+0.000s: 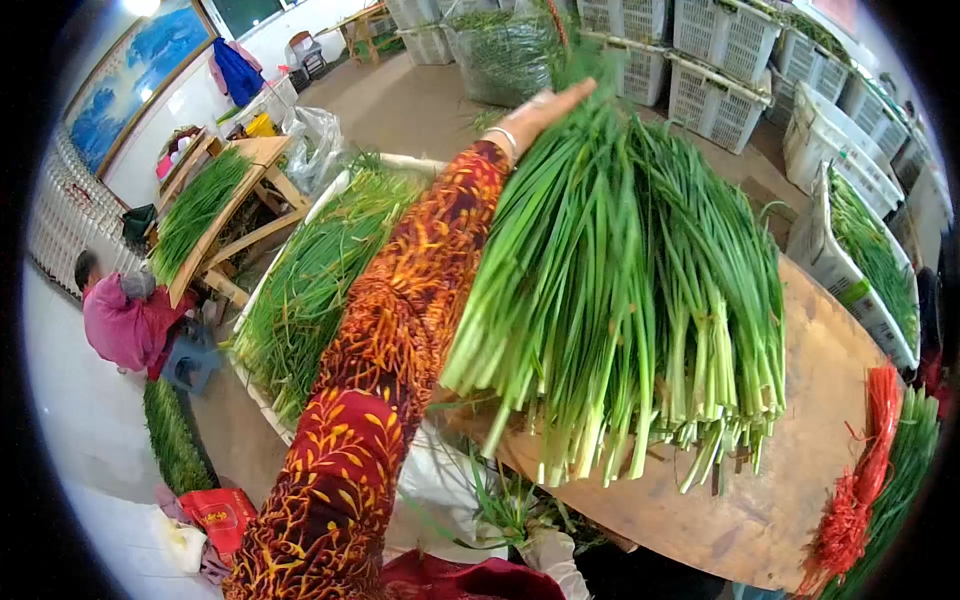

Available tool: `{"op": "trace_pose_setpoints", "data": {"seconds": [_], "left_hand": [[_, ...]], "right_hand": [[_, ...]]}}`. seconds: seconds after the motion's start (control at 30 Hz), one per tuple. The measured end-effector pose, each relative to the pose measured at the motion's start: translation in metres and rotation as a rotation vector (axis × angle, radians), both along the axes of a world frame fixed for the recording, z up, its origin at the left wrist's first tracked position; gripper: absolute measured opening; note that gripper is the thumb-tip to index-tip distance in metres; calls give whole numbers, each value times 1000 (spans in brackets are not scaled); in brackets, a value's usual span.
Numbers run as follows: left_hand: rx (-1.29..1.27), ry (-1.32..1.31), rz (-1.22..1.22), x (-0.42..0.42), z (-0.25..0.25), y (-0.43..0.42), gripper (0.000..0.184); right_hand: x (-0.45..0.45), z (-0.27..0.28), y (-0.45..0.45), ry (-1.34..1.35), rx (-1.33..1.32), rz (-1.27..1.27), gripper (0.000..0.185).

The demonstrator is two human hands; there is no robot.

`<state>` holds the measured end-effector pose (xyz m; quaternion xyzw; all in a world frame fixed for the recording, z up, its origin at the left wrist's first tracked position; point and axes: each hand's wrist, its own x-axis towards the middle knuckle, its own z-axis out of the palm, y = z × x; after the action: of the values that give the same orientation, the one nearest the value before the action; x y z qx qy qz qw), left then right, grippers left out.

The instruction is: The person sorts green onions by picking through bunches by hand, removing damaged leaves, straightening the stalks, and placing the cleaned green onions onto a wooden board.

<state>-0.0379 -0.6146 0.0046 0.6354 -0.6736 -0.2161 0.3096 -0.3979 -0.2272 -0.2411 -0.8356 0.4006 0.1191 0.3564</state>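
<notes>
A thick pile of garlic chives [600, 290] lies on the wooden board [740, 530], pale cut stems toward me and green leaves pointing away. My left hand [550, 112], in a patterned red and orange sleeve with a pale bracelet at the wrist, reaches over to the far leaf tips. Its fingers look stretched out along the tips, which are blurred; the underside of the hand is hidden. My right hand is out of view. Red plastic twine [860, 480] lies at the board's right edge beside more chives [895, 490].
Left of my arm stands a large crate of loose chives [320, 270]. Another person [125, 318] sits by a slanted wooden stand [225, 210] holding chives. White crates [720, 100] are stacked at the back; a chive-filled crate [860, 260] stands to the right.
</notes>
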Motion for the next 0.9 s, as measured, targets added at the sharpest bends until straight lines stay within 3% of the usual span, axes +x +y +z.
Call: {"op": "trace_pose_setpoints", "data": {"seconds": [0.07, 0.1, 0.27, 0.37, 0.43, 0.5, 0.6, 0.67, 0.77, 0.83, 0.9], "left_hand": [[152, -108, 79, 16, -41, -30, 90], [216, 2, 184, 4, -35, -15, 88], [148, 5, 57, 26, 5, 44, 82], [-80, 184, 61, 20, 24, 119, 82], [-339, 139, 57, 21, 20, 153, 74], [-469, 278, 61, -16, 22, 218, 68], [-627, -120, -99, -67, 7, 297, 66], [-714, -356, -280, -107, 1, 328, 65], [-780, -520, -448, -142, -15, 319, 69], [-790, -559, -513, -152, -20, 301, 74], [-825, -728, -492, -147, -17, 269, 58]], "right_hand": [[0, 1, -3, 36, 55, 8, 46], [0, 1, -5, 51, 84, 13, 47], [2, 0, -8, 150, 234, 24, 55], [7, 26, -14, 144, 202, -14, 58], [6, 18, -13, 126, 209, -27, 55], [6, 27, -13, 122, 181, -48, 55], [10, 48, -16, 76, 262, -154, 54], [13, 50, -15, 100, 255, -96, 55], [9, 55, -9, 56, 256, -125, 57], [-3, 17, 0, 40, 191, -115, 57], [-13, 1, 4, -81, 116, -156, 53]]}}
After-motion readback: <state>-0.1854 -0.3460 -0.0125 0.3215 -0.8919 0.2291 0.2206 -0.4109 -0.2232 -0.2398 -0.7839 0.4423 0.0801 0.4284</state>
